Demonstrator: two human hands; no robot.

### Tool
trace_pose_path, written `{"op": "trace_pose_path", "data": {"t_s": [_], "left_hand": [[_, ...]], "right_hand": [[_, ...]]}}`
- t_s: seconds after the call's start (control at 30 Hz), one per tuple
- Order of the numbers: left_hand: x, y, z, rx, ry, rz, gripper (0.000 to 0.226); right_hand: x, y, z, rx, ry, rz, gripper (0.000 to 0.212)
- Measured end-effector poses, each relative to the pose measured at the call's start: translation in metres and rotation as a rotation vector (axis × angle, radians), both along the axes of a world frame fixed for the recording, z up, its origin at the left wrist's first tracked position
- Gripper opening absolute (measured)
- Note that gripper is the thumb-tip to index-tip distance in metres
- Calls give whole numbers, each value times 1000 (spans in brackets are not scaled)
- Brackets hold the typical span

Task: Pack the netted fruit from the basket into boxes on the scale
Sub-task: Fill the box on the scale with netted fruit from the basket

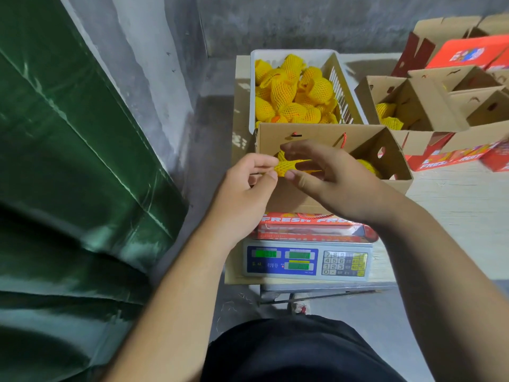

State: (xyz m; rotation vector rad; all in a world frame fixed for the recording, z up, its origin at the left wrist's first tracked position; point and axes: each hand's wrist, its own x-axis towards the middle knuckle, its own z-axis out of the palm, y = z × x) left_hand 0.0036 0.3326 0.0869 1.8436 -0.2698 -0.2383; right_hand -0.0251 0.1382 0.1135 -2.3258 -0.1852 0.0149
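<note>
An open cardboard box [391,155] stands on the grey scale [308,260], which has a blue panel and green readouts. Behind it a white basket [344,86] holds several fruits in yellow foam nets [292,92]. Over the box's near left corner both hands work on one yellow net [286,168]. My left hand [245,188] pinches its left end between thumb and fingers. My right hand [327,177] holds its right side, thumb under it, fingers spread above. Another netted fruit [369,166] lies inside the box at the right, partly hidden by my right hand.
A second open box [407,106] with netted fruit stands at the right, among several more brown and red cartons [468,53]. A green tarpaulin [68,161] fills the left side beside a concrete wall. The scale sits at the table's near left corner.
</note>
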Motion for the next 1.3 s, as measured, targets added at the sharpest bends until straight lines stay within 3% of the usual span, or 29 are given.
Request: {"op": "trace_pose_path", "data": {"t_s": [0.37,0.6,0.7,0.8,0.87,0.93,1.0,1.13,1.3], "left_hand": [[34,-23,-3,-4,-67,47,20],[113,-67,8,233,-123,-128,18],[161,-91,15,323,-171,-168,16],[213,-123,10,469,-239,-176,19],[250,-148,-5,650,-249,-229,24],[284,-173,-28,840,-162,-365,34],[310,-190,-57,1046,-53,-532,47],[336,-204,-104,1442,-109,-894,70],[335,-215,-122,1619,-191,-898,87]], "right_hand": [[26,-31,1,82,-5,4,44],[94,-109,-2,86,-26,-63,33],[147,-160,-20,-67,-56,-127,30],[206,-209,-52,-290,37,-185,36],[238,-228,-78,-538,157,-122,46],[259,-238,-107,-881,215,30,53],[273,-239,-126,-1078,221,135,54],[286,-237,-138,-1285,166,301,54],[290,-229,-144,-1309,130,454,54]]}}
